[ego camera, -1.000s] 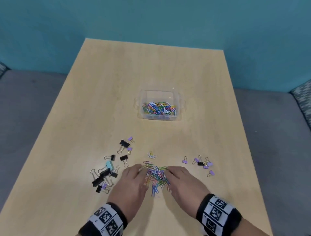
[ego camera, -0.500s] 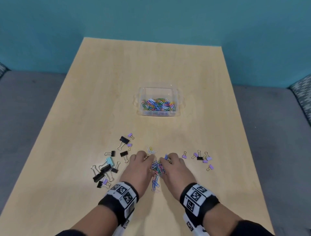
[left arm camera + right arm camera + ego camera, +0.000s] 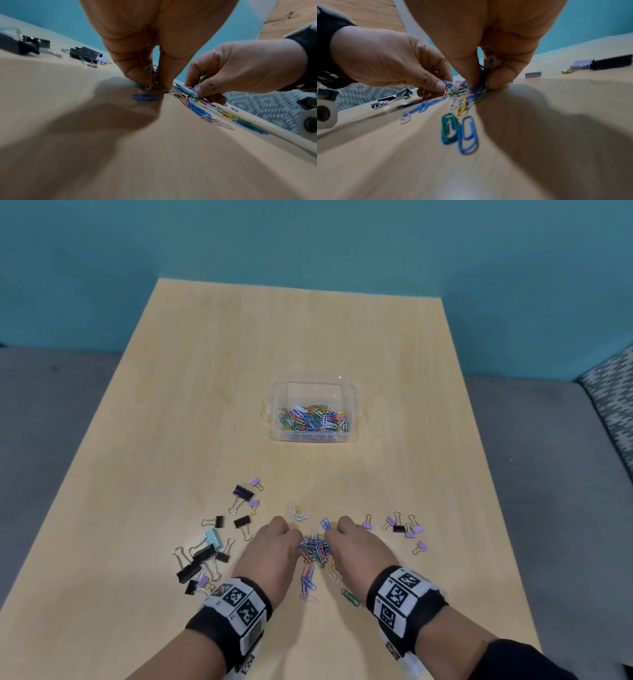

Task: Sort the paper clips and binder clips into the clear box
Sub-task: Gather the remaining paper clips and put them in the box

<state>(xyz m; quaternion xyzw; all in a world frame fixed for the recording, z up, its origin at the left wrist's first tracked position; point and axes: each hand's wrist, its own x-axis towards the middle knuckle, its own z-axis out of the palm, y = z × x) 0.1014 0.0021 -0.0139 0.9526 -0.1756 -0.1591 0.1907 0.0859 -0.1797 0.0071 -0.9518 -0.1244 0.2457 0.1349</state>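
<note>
A heap of coloured paper clips (image 3: pixel 315 551) lies near the table's front edge, squeezed between both hands. My left hand (image 3: pixel 274 546) pinches a bunch of paper clips (image 3: pixel 151 79) between thumb and fingers. My right hand (image 3: pixel 356 546) pinches another bunch of paper clips (image 3: pixel 483 75) on the heap's right side. Loose paper clips (image 3: pixel 459 133) trail toward me. The clear box (image 3: pixel 313 436) stands mid-table, holding several paper clips. Black, purple and teal binder clips (image 3: pixel 205 553) lie left of my hands; small purple ones (image 3: pixel 406 529) lie to the right.
The wooden table (image 3: pixel 239 371) runs back to a teal wall. A few paper clips (image 3: pixel 299 513) lie just beyond my hands. Grey floor shows on both sides, with a patterned cushion (image 3: pixel 613 398) at the far right.
Both hands have drawn closer together and squeezed the paper clip heap into a tighter bunch, fingers now closed on clips. A few clips were left behind near my wrists.
</note>
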